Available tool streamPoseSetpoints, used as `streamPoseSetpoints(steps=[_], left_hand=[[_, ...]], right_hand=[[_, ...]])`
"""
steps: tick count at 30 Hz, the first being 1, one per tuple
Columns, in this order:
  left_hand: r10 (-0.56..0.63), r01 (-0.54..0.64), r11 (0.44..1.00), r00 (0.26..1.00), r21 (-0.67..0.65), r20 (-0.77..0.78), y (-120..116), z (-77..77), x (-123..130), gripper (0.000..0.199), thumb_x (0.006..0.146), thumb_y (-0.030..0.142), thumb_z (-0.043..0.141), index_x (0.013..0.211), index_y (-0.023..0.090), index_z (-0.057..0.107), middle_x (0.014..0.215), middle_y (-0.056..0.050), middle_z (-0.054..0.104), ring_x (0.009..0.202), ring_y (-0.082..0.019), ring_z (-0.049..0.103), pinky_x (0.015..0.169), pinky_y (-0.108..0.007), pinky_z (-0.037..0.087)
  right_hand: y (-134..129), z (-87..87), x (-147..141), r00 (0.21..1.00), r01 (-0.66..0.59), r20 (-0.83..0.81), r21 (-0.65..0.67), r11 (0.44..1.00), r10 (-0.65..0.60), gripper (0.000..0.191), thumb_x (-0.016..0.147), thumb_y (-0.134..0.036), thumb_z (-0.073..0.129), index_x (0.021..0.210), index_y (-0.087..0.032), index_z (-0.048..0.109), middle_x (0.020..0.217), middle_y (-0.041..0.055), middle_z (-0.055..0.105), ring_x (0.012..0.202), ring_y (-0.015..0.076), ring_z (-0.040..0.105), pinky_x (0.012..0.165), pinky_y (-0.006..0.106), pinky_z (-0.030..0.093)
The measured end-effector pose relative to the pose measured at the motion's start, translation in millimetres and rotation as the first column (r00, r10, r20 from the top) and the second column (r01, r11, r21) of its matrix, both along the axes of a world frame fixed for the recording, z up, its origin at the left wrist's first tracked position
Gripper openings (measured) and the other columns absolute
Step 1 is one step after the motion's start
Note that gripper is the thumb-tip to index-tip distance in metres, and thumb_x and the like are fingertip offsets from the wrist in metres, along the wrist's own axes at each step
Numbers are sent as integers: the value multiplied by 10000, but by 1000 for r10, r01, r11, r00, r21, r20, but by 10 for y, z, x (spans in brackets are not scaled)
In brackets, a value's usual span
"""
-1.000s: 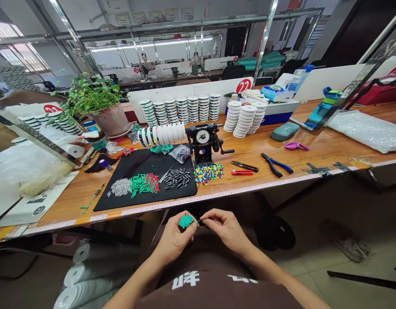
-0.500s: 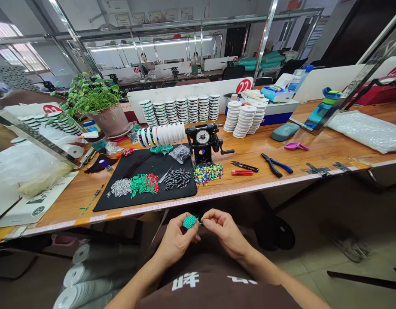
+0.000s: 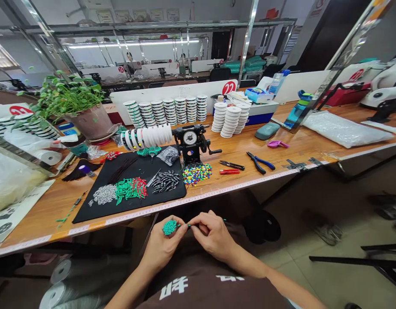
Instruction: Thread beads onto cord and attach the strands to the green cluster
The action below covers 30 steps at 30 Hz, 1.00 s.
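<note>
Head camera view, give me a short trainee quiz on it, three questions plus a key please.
1. True or false: the person's left hand holds a cluster of small, round, green bead-like tips.
2. Which lies closest to the flat red rectangular item? a) pink plastic scoop b) slim black snips c) leafy green potted plant
3. Complete: on the white upright panel behind the black metal crank machine, the red circle reads ___.
Key: 1 true; 2 b; 3 22.
</note>
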State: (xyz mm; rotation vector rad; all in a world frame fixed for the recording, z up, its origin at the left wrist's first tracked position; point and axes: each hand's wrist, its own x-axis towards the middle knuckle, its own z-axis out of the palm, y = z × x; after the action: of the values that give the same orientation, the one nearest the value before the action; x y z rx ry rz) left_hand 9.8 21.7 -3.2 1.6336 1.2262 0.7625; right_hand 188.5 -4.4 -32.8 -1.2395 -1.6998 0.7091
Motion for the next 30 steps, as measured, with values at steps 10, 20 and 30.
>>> streamPoseSetpoints(steps=[10, 20, 30], left_hand=[[56, 4, 972, 968, -237, 243, 17, 138, -114, 373, 773, 500, 750, 735, 158, 606, 601, 46, 394, 564, -99, 297, 527, -215, 266], [-7, 16, 994, 996, -109, 88, 35, 183, -76, 330, 810, 454, 705, 721, 145, 634, 613, 16, 504, 585, -118, 393, 564, -231, 321], [-1, 32, 983, 986, -182, 169, 11, 72, -37, 356, 866, 529, 651, 797, 187, 579, 691, -24, 650, 662, -176, 595, 647, -273, 497]], right_hand=[[152, -173, 189, 987, 41, -144, -197, 980, -71, 152, 802, -270, 559, 805, -186, 686, 566, -42, 515, 527, 134, 472, 602, 268, 381], [135, -65, 392, 850, -449, -437, -310, 838, 294, 277, 842, -242, 601, 1111, -190, 646, 1004, 54, 708, 952, 204, 645, 880, 325, 479], [39, -96, 76, 963, -67, -267, -320, 945, -22, 265, 915, -417, 614, 835, -183, 708, 573, -52, 384, 542, 131, 321, 544, 275, 256]])
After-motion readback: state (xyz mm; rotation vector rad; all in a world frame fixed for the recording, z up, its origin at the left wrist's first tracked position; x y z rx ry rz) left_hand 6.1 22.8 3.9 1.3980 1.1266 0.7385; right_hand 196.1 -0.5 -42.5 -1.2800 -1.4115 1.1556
